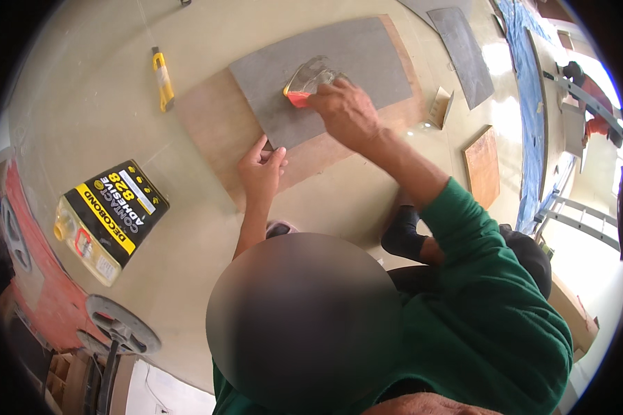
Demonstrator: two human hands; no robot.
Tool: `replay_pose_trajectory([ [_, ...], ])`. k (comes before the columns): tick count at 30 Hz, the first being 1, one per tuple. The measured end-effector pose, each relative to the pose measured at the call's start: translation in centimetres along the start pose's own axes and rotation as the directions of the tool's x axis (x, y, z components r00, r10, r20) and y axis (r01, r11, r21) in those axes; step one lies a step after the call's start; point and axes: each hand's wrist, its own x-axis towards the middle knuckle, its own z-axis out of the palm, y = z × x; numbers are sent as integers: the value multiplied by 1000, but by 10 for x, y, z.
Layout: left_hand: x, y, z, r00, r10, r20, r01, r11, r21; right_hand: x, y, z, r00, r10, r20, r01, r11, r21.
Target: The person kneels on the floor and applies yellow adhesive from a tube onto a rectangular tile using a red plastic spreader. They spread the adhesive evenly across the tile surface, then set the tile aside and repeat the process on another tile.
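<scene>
A grey sheet (367, 52) lies over a brown board (208, 111) on the floor, and a wet, glossy smear of adhesive (318, 69) shows near its middle. My right hand (346, 114) is closed round a small red spreader (298, 97), whose edge rests on the sheet at the smear. Part of the spreader is hidden by my fingers. At the sheet's near left corner, my left hand (262, 166) grips the edge between thumb and fingers.
To the left stand a yellow-and-black adhesive can (111, 218) and a yellow utility knife (163, 79). Wooden offcuts (482, 166) and another grey sheet (464, 59) lie right. Beyond are blue plastic sheeting (531, 124), a ladder (588, 214) and another person (595, 97). A wheeled red cart (41, 277) stands lower left.
</scene>
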Motion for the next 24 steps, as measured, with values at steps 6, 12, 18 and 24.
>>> replay_pose_trajectory([
  [6,-5,8,0,1000,12,-17,-12,1000,9,43,4,1,991,82,-101,-92,991,-99],
  [12,-2,1,0,999,-29,-15,29,999,-37,16,-26,5,999,-42,7,42,993,-113],
  [18,-6,7,-1,1000,-4,-24,3,1000,-30,43,18,-5,960,279,-22,-279,949,-145],
  [24,-3,5,0,1000,-15,10,16,999,-43,44,-41,41,997,73,9,-73,996,-60],
])
